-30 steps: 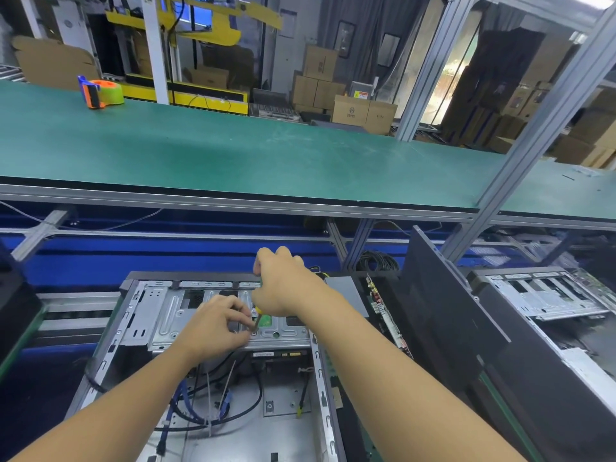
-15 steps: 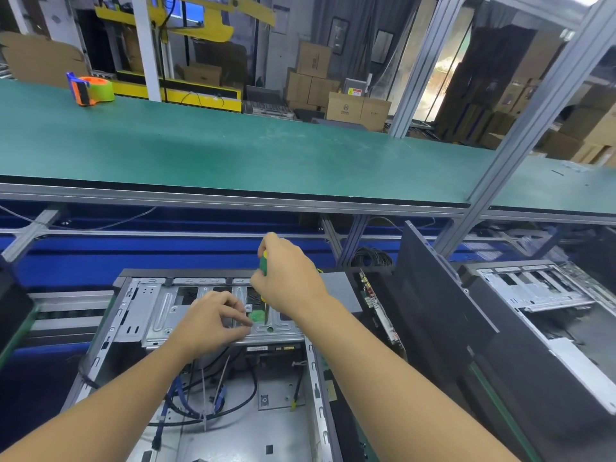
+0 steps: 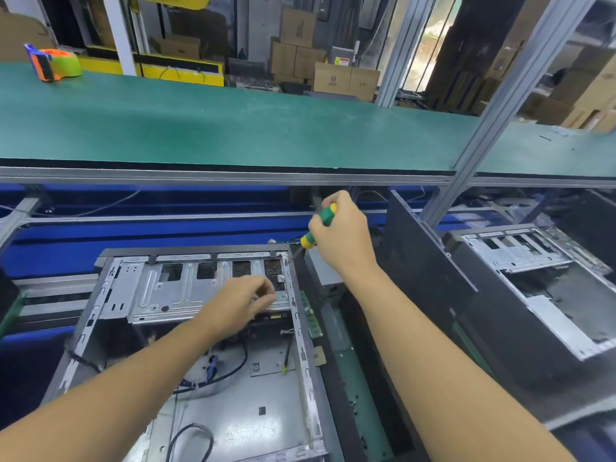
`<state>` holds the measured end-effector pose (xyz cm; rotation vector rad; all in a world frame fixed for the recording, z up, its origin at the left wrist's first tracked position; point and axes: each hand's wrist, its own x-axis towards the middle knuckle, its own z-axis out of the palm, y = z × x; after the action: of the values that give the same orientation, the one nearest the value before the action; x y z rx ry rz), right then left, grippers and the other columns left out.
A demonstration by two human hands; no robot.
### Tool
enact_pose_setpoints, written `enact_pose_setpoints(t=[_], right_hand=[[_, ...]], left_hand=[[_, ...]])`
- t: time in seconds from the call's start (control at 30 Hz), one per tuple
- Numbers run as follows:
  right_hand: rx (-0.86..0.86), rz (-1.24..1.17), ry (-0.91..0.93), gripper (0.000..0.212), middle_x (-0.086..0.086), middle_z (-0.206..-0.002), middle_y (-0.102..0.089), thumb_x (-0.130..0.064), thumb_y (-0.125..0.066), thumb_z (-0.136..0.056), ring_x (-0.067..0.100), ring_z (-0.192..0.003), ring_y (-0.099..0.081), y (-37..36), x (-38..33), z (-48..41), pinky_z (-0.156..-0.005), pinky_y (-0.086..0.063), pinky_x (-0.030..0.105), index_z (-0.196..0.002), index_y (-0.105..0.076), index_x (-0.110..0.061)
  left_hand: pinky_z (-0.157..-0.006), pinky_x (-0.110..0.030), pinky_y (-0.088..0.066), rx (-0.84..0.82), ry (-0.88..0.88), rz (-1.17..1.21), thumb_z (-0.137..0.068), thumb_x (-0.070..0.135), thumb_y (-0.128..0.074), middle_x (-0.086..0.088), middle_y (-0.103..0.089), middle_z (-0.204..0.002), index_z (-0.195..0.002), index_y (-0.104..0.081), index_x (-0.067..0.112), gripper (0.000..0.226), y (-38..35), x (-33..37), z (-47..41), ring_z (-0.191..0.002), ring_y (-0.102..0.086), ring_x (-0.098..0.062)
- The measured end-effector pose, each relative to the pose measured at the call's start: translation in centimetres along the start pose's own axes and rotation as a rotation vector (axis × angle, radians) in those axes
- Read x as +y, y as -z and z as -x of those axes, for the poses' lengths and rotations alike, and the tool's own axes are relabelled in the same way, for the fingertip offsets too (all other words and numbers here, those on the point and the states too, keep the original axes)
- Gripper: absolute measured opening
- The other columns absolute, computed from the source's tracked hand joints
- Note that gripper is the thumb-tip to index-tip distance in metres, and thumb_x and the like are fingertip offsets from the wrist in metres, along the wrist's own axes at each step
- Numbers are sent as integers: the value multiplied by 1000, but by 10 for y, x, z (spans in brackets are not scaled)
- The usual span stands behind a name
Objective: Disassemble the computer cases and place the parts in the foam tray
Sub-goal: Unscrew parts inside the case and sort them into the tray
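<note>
Green-topped bench [image 3: 233,128], factory floor; open computer case [image 3: 301,331] lay below it. The right hand [image 3: 343,238], wrapped round a screwdriver [image 3: 325,216], had shifted from the drive bracket [image 3: 173,295] to the case's far right corner: next screw, probably. The left hand [image 3: 243,303] stayed at the bracket, fingers curled, contents indiscernible.

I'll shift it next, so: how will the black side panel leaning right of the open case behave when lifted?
The black side panel looks like a thin, wide sheet, so probably light yet slightly flexible. It stands tilted on edge between the open case and the second case, so a nudge may tip or slide it.
</note>
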<state>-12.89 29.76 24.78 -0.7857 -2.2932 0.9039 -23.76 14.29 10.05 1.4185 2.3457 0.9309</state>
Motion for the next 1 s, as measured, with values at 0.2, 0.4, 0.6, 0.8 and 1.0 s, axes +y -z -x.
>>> enact_pose_setpoints(t=[0.2,0.4,0.6,0.8,1.0], right_hand=[[-35,56,-36,20,6,-102,-59,-12,-62,-91,21,-85,-56,32,27,-5,-62,-46,26,-103,-48,-16],[-69,148,-51,21,3,-101,-58,-14,-64,-91,16,-82,-54,52,58,6,-58,-39,17,-104,-48,-19],[-49,138,-32,20,1,-99,-56,-15,-64,-92,11,-79,-52,67,74,7,-60,-41,18,-103,-48,-20],[29,4,21,25,4,-87,-51,-28,-63,-97,10,-67,-47,52,60,1,-53,-38,17,-89,-45,-13],[-17,-78,26,29,-1,-78,-55,-42,-56,-100,8,-60,-52,14,42,-3,-53,-38,20,-97,-45,-15]], left_hand=[[-78,-24,-52,-307,-171,25,-91,32,-69,8,-71,-95,-108,-68,26,18,-55,84,-37,-84,-63,-5],[-90,-35,-54,-589,-165,-106,-90,21,-69,6,-73,-103,-108,-74,22,19,-112,122,-60,-89,-61,-10],[-94,-30,-51,-500,-122,-202,-96,34,-60,5,-75,-104,-118,-69,27,25,-102,119,-76,-102,-66,-11],[-83,-35,-52,-42,-58,-170,-101,25,-49,7,-70,-96,-111,-68,23,21,-29,65,-71,-94,-65,-18],[-109,-38,-34,59,71,-227,-87,11,-61,0,-56,-136,-121,-66,16,35,11,-10,-42,-127,-48,-21]])
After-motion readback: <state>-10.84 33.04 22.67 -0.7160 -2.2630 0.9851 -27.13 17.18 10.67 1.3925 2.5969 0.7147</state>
